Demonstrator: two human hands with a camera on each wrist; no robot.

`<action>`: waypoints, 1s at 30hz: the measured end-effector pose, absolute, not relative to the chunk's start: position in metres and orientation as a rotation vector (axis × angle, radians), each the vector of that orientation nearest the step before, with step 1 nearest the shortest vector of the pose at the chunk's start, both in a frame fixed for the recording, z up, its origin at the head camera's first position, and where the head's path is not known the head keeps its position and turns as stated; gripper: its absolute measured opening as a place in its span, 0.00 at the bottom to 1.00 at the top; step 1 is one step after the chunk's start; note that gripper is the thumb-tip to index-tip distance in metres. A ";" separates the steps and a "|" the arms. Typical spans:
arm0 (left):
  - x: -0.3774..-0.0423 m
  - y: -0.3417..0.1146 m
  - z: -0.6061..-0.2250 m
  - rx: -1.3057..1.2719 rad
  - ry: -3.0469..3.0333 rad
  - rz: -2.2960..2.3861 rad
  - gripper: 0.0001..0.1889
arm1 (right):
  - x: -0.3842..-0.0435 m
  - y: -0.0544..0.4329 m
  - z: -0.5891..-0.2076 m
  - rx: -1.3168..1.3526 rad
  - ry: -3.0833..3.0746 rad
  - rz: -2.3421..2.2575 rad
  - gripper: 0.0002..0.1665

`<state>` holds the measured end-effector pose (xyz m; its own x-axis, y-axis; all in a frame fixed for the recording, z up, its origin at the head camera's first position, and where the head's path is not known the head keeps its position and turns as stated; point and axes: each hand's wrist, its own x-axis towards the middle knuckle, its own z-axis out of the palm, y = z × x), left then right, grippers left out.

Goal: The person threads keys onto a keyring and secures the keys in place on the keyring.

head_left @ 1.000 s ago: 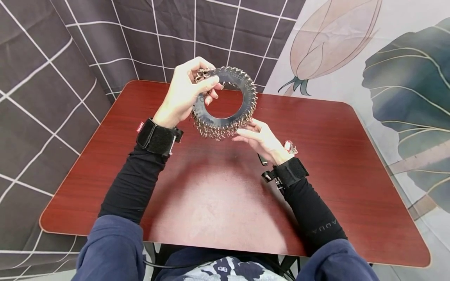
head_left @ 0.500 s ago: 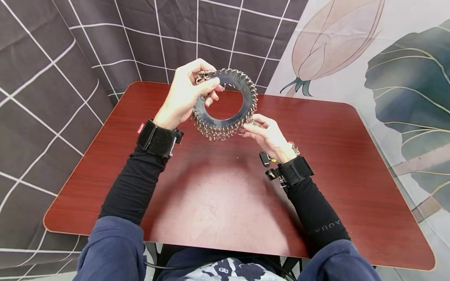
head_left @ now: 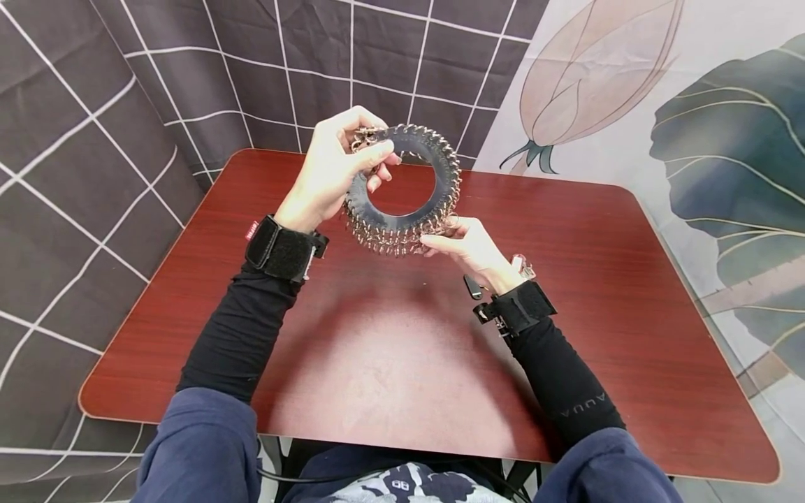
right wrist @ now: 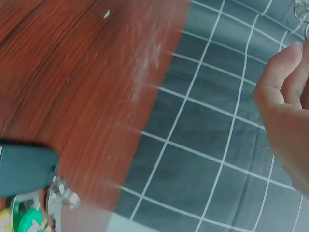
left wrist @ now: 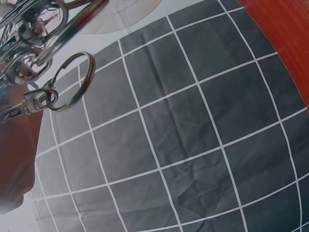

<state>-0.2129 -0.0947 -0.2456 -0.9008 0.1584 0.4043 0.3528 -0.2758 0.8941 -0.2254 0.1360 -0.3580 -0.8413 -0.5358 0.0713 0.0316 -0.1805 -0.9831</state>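
Note:
A dark flat disc with a wide round hole [head_left: 413, 222] is held up above the table, its outer edge lined with many small metal clasps and rings [head_left: 393, 244]. My left hand [head_left: 330, 164] grips its upper left side, thumb on the front face and fingers behind. At the lower right edge, my right hand [head_left: 468, 244] pinches some of the metal key rings between thumb and fingers. Close up in the left wrist view, a split key ring [left wrist: 72, 82] hangs from a swivel clasp [left wrist: 34, 102]. The right wrist view catches only part of the right hand [right wrist: 285, 106].
On the red-brown table [head_left: 597, 279], a small black object [head_left: 472, 287] lies beside the right wrist. In the right wrist view, metal clasps and a green piece [right wrist: 31, 220] sit near that dark object [right wrist: 26, 169]. A checked grey cloth [head_left: 251, 77] hangs behind.
The right hand moves out to the right from the disc's lower edge, then back in and slightly down to the metal rings. The left hand keeps its grip and stays nearly still.

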 end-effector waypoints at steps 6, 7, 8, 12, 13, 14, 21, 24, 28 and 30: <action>-0.213 -0.095 -0.244 -0.631 -1.800 -2.365 0.08 | -0.227 0.147 -0.360 -0.558 1.738 -2.059 0.12; -0.212 -0.095 -0.244 -0.628 -1.799 -2.368 0.08 | -0.227 0.149 -0.361 -0.552 1.739 -2.055 0.12; -0.213 -0.094 -0.243 -0.626 -1.795 -2.375 0.08 | -0.228 0.151 -0.361 -0.549 1.736 -2.054 0.12; -0.213 -0.094 -0.242 -0.633 -1.794 -2.378 0.07 | -0.227 0.156 -0.361 -0.571 1.678 -2.083 0.16; -0.213 -0.094 -0.242 -0.630 -1.788 -2.390 0.07 | -0.226 0.155 -0.360 -0.571 1.652 -2.092 0.17; -0.213 -0.094 -0.241 -0.629 -1.780 -2.404 0.07 | -0.225 0.154 -0.359 -0.578 1.633 -2.098 0.18; -0.213 -0.092 -0.240 -0.617 -1.785 -2.431 0.07 | -0.225 0.150 -0.354 -0.608 1.635 -2.210 0.12; -0.213 -0.092 -0.240 -0.624 -1.796 -2.414 0.08 | -0.227 0.155 -0.353 -0.590 1.639 -2.241 0.11; -0.212 -0.092 -0.240 -0.620 -1.803 -2.391 0.07 | -0.228 0.161 -0.354 -0.549 1.616 -2.274 0.11; -0.212 -0.092 -0.240 -0.619 -1.800 -2.384 0.07 | -0.229 0.165 -0.355 -0.521 1.621 -2.272 0.12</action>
<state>-0.2117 -0.0921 -0.2395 -0.9136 0.1679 0.3703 0.3102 -0.3010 0.9017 -0.2290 0.1645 -0.3547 -0.8887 -0.4433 0.1168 0.0338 -0.3175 -0.9477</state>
